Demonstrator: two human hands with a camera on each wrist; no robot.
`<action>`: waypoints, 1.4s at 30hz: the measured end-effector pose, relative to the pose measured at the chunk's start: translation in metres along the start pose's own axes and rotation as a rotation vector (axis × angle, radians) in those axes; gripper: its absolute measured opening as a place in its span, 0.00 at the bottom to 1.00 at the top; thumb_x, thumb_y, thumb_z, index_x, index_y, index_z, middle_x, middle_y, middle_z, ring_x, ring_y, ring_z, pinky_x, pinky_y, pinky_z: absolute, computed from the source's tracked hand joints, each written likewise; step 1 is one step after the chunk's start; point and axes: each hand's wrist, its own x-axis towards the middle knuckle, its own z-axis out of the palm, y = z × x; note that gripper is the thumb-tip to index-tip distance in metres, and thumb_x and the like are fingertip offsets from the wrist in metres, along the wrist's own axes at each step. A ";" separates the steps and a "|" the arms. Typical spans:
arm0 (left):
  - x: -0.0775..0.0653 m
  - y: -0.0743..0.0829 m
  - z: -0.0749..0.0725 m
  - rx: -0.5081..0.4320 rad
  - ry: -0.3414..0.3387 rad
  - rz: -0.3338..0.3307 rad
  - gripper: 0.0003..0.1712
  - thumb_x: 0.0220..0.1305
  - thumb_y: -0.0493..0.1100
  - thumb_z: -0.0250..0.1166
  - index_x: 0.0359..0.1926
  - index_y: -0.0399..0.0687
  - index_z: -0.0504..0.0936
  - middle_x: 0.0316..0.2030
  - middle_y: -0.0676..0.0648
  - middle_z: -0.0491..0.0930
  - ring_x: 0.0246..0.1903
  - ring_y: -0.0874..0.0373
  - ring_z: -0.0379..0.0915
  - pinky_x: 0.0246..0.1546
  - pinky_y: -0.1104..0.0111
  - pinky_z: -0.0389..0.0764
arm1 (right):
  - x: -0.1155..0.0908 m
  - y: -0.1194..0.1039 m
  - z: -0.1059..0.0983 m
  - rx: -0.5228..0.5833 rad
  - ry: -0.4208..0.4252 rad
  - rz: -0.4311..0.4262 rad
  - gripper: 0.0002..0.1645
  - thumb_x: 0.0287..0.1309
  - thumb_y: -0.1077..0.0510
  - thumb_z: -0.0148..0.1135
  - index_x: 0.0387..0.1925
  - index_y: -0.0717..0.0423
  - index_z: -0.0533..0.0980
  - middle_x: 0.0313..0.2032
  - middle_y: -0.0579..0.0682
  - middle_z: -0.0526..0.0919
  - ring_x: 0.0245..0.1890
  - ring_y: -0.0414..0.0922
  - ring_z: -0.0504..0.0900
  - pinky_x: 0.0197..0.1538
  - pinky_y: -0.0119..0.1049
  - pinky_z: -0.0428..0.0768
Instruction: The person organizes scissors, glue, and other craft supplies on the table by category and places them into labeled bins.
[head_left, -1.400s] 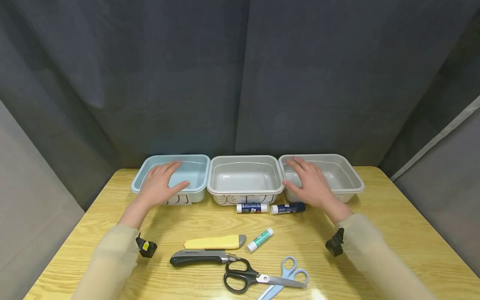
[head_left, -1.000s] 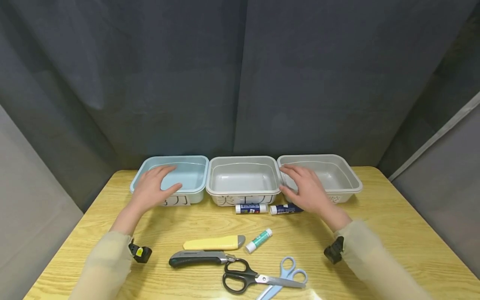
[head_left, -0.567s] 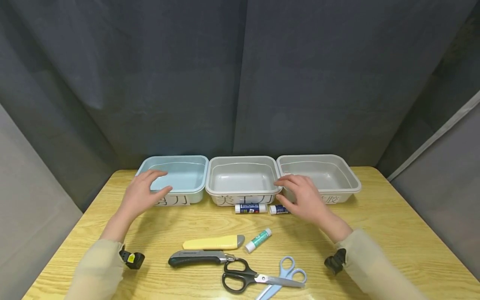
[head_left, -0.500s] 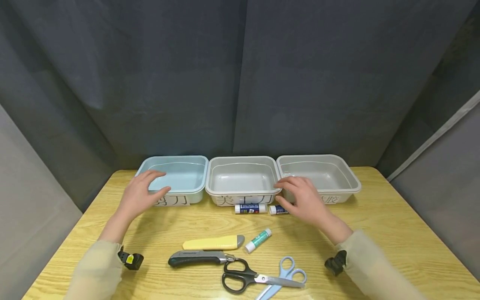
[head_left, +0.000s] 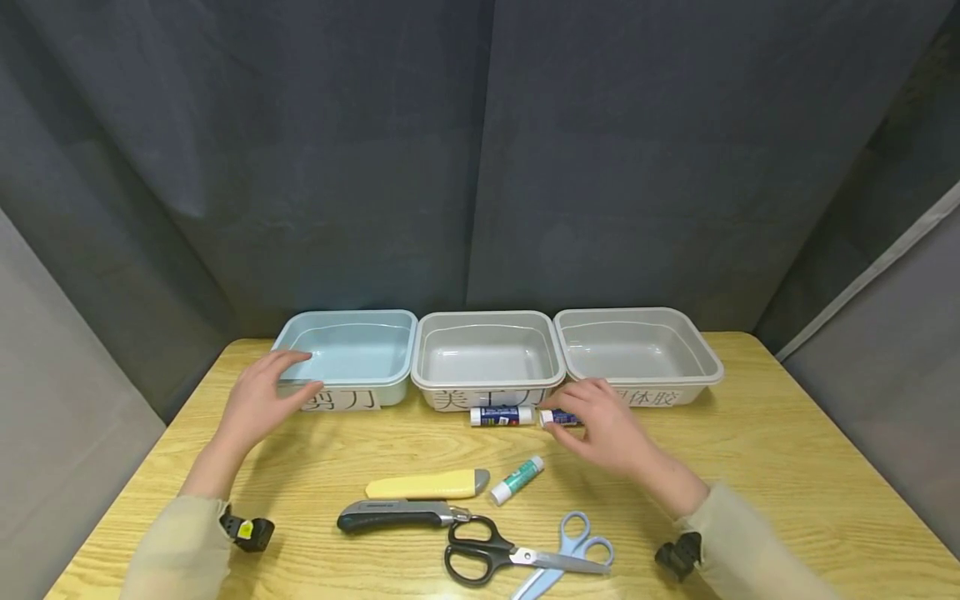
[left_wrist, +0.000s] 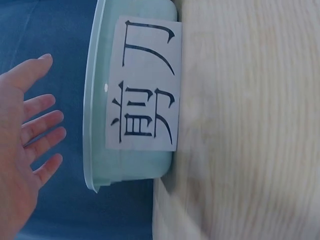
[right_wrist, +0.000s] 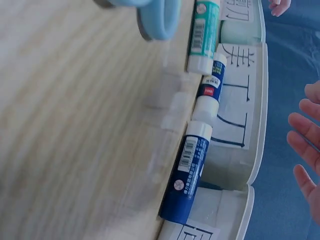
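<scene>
My right hand [head_left: 603, 427] hovers with spread, relaxed fingers over a dark blue glue stick [head_left: 559, 417], hiding its right part in the head view. In the right wrist view that glue stick [right_wrist: 186, 172] lies whole on the table, apart from the fingers [right_wrist: 304, 131]. Beside it is a white-capped blue glue stick [head_left: 501, 417]. My left hand [head_left: 255, 404] holds nothing; its fingers are loosely spread near the front left corner of the light blue bin [head_left: 408, 354]. A green and white glue stick [head_left: 517, 481] lies nearer me.
Two grey bins, a middle one [head_left: 487, 387] and a right one [head_left: 693, 392], stand beside the blue bin, all with paper labels. In front lie a yellow utility knife [head_left: 423, 485], a grey-black utility knife [head_left: 393, 516], black-handled scissors [head_left: 491, 552] and light blue scissors [head_left: 573, 546].
My right hand has come down and toward me from the right bin to the dark blue glue stick. My left hand has drawn back leftward and toward me from over the blue bin.
</scene>
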 end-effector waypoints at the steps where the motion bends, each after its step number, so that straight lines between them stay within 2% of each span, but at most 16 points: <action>1: -0.001 -0.001 0.000 0.000 0.000 -0.010 0.31 0.54 0.60 0.62 0.53 0.45 0.74 0.52 0.39 0.73 0.55 0.41 0.64 0.53 0.44 0.60 | -0.001 -0.001 0.000 -0.002 -0.006 -0.002 0.12 0.48 0.51 0.65 0.37 0.47 0.79 0.36 0.41 0.82 0.41 0.44 0.77 0.50 0.44 0.69; 6: -0.006 -0.007 -0.001 -0.007 -0.013 -0.060 0.35 0.54 0.60 0.62 0.56 0.43 0.72 0.55 0.37 0.69 0.56 0.37 0.61 0.54 0.42 0.57 | -0.008 -0.009 0.001 0.004 -0.035 -0.014 0.13 0.48 0.50 0.64 0.37 0.46 0.79 0.34 0.40 0.82 0.39 0.41 0.78 0.52 0.46 0.69; 10: -0.010 -0.014 -0.001 -0.021 -0.030 -0.112 0.40 0.53 0.62 0.62 0.58 0.41 0.68 0.58 0.34 0.65 0.57 0.35 0.57 0.54 0.41 0.55 | -0.013 -0.012 0.003 0.015 -0.035 -0.051 0.13 0.46 0.50 0.66 0.36 0.47 0.79 0.32 0.38 0.81 0.36 0.38 0.77 0.49 0.42 0.70; 17: -0.011 -0.027 0.002 -0.053 -0.037 -0.190 0.51 0.50 0.64 0.64 0.65 0.37 0.57 0.63 0.30 0.54 0.60 0.32 0.50 0.54 0.39 0.55 | -0.024 -0.019 0.005 0.036 -0.039 -0.113 0.14 0.41 0.54 0.68 0.34 0.47 0.79 0.29 0.36 0.80 0.33 0.36 0.76 0.46 0.40 0.72; 24: -0.011 -0.036 0.006 -0.140 -0.043 -0.237 0.55 0.50 0.63 0.65 0.68 0.37 0.51 0.65 0.30 0.48 0.62 0.32 0.46 0.55 0.38 0.54 | -0.036 -0.029 0.006 0.082 -0.136 -0.078 0.14 0.44 0.50 0.68 0.37 0.44 0.79 0.31 0.35 0.80 0.36 0.34 0.76 0.48 0.42 0.71; 30: -0.011 -0.042 0.009 -0.172 -0.094 -0.280 0.58 0.49 0.64 0.65 0.69 0.37 0.47 0.65 0.29 0.44 0.62 0.31 0.45 0.54 0.37 0.53 | -0.043 -0.036 0.007 0.118 -0.199 -0.087 0.16 0.44 0.43 0.67 0.37 0.42 0.79 0.28 0.32 0.77 0.31 0.31 0.73 0.46 0.38 0.71; 37: -0.008 -0.045 0.010 -0.210 -0.163 -0.330 0.61 0.50 0.65 0.64 0.70 0.37 0.39 0.66 0.27 0.40 0.63 0.30 0.42 0.54 0.36 0.52 | -0.052 -0.044 0.006 0.166 -0.348 -0.088 0.20 0.46 0.36 0.63 0.37 0.40 0.79 0.32 0.32 0.77 0.32 0.29 0.72 0.44 0.36 0.71; 42: -0.006 -0.047 0.012 -0.241 -0.195 -0.348 0.63 0.50 0.65 0.63 0.70 0.39 0.35 0.66 0.27 0.41 0.63 0.30 0.43 0.55 0.36 0.52 | -0.057 -0.047 0.008 0.168 -0.369 -0.134 0.21 0.46 0.33 0.61 0.36 0.40 0.79 0.31 0.31 0.76 0.30 0.27 0.68 0.40 0.31 0.70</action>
